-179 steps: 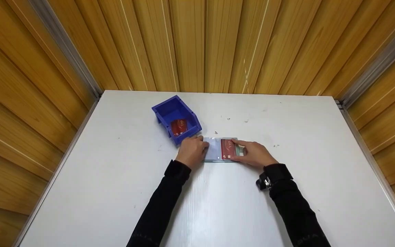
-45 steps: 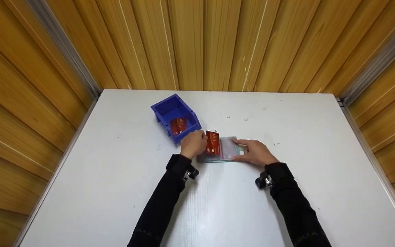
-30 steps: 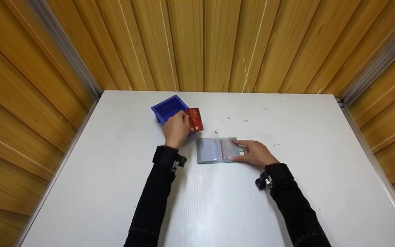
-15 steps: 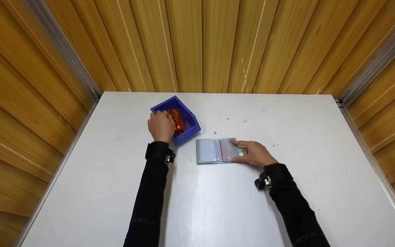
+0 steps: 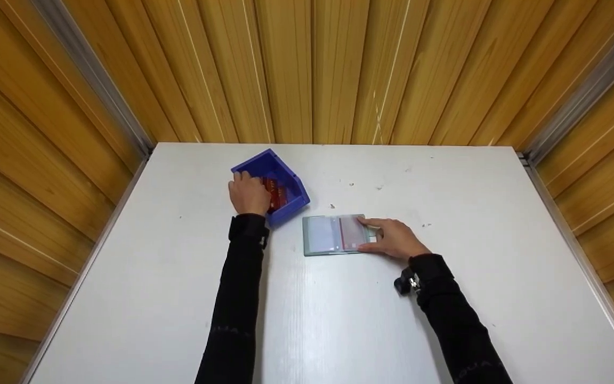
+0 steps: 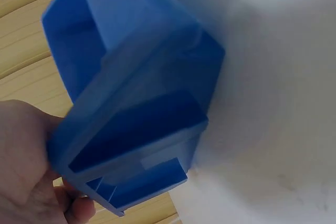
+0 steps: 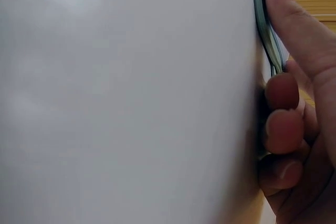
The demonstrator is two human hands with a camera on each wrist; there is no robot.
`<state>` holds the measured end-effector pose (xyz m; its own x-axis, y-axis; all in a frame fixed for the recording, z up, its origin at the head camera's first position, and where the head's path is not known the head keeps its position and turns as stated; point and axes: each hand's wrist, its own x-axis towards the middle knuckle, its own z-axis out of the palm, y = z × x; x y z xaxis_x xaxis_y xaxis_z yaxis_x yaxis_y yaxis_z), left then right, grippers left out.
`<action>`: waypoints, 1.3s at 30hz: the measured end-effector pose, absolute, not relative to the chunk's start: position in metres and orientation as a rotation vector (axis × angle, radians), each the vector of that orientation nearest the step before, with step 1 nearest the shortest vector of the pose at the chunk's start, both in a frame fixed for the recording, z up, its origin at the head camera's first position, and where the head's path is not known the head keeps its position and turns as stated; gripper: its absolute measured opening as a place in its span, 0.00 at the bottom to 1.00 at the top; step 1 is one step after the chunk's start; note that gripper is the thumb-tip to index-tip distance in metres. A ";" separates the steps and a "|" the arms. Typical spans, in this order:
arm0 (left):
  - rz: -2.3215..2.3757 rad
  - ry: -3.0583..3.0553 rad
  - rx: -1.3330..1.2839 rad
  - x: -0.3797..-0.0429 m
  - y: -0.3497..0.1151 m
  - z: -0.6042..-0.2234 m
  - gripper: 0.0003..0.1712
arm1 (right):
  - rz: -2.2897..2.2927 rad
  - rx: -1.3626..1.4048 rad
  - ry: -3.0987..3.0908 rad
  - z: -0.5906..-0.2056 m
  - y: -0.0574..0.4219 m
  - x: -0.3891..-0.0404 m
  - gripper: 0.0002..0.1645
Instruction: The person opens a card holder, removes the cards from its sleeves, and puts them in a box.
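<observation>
Far and left, my left hand [image 5: 249, 194] grips the blue bin [image 5: 292, 212] holding red cards [image 5: 275, 194], while nearer and right my right hand [image 5: 396, 238] pinches the card holder [image 5: 321, 234] (a red edge [image 5: 342, 233] showing).

On the table [image 5: 307, 320], the bin [image 5: 290, 214], cards [image 5: 282, 197] inside it, stands behind and left of the card holder [image 5: 320, 234].

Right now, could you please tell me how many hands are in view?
2: the left hand at the blue bin, and the right hand holding the open card holder. No others show.
</observation>
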<state>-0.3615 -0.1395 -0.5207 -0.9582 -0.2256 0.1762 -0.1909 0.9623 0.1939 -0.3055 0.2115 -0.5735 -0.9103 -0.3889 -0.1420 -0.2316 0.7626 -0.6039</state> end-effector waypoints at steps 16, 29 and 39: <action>0.093 -2.999 0.345 -0.366 -0.131 -0.527 0.18 | -0.863 -0.487 2.716 -0.574 0.210 -0.305 0.50; 0.006 -2.963 0.306 -0.360 -0.135 -0.523 0.16 | -0.865 -0.501 2.704 -0.573 0.209 -0.305 0.50; -0.427 -2.675 0.151 -0.345 -0.116 -0.506 0.17 | -0.855 -0.485 2.715 -0.570 0.208 -0.304 0.49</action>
